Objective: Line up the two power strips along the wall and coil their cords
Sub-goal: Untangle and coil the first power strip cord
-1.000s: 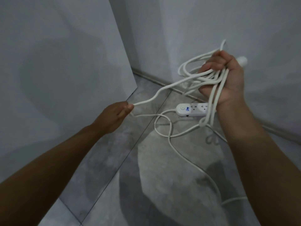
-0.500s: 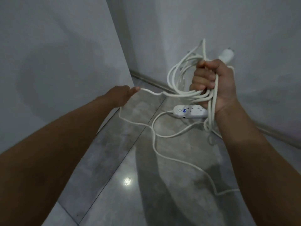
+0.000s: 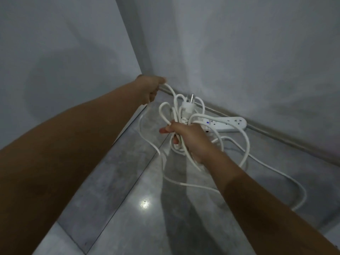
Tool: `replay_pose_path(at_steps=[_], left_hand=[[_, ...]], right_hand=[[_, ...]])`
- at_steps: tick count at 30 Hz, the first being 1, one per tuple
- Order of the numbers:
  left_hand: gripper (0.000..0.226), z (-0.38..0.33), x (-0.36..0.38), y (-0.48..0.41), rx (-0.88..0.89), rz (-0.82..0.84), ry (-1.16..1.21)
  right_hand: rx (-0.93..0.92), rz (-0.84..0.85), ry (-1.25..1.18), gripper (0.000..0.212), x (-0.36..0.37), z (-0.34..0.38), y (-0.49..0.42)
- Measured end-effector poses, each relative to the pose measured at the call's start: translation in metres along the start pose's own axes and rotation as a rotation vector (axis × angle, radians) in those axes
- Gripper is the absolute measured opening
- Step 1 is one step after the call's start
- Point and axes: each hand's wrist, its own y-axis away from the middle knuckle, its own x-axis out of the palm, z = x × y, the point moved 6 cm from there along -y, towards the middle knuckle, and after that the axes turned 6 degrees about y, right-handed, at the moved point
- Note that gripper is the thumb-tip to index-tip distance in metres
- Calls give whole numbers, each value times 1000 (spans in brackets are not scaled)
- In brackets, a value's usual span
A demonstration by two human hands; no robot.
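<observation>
My right hand (image 3: 187, 138) grips a bundle of white cord loops (image 3: 174, 115), with the plug (image 3: 187, 105) sticking up out of the bundle. My left hand (image 3: 150, 87) is raised near the wall corner and pinches a strand of the same cord, which arcs down to the bundle. A white power strip (image 3: 228, 124) lies on the floor along the right wall's skirting, partly hidden behind the bundle. Loose cord (image 3: 276, 170) trails over the floor to the right. Only one power strip is in view.
Two grey walls meet in a corner (image 3: 145, 67) behind my hands. A skirting board (image 3: 276, 135) runs along the right wall. The floor is glossy grey tile (image 3: 128, 181) with a light reflection.
My right hand has dropped lower with the bundle, toward the power strip. My left hand has risen and moved right, toward the corner, drawing its strand up.
</observation>
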Motion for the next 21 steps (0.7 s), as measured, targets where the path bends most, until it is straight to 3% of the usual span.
replay_pose_path(at_steps=[5, 8, 10, 15, 19, 21], left_hand=[[42, -5, 18, 7, -210, 80, 384], [44, -10, 13, 13, -198, -20, 593], [43, -11, 8, 15, -162, -87, 673], [37, 4, 8, 19, -76, -200, 752], [37, 11, 4, 19, -57, -245, 736], [40, 8, 4, 18, -41, -226, 670]], right_hand=[[21, -56, -153, 30, 7, -3, -9], [34, 41, -314, 10, 14, 0, -14], [35, 152, -399, 18, 17, 3, -13], [-2, 317, -428, 10, 27, 14, -8], [-22, 286, -411, 4, 27, 23, -13], [-38, 261, -438, 17, 29, 26, -15]])
